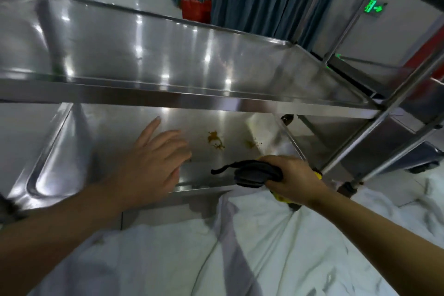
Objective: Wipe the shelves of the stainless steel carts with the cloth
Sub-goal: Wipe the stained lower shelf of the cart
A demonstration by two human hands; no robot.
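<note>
- A white sheet (168,255) covers the floor just in front of the lower shelf (115,137) of the stainless steel cart.
- The right hand (294,178) reaches in over the lower shelf's front edge, fingers curled tight round a dark cloth (257,173), with a bit of yellow beneath.
- The left hand (153,163) hovers over the lower shelf, fingers spread and loose, holding nothing.
- Brown stains (216,139) lie on the lower shelf beyond both hands.
- The upper shelf (149,55) stands above.
</note>
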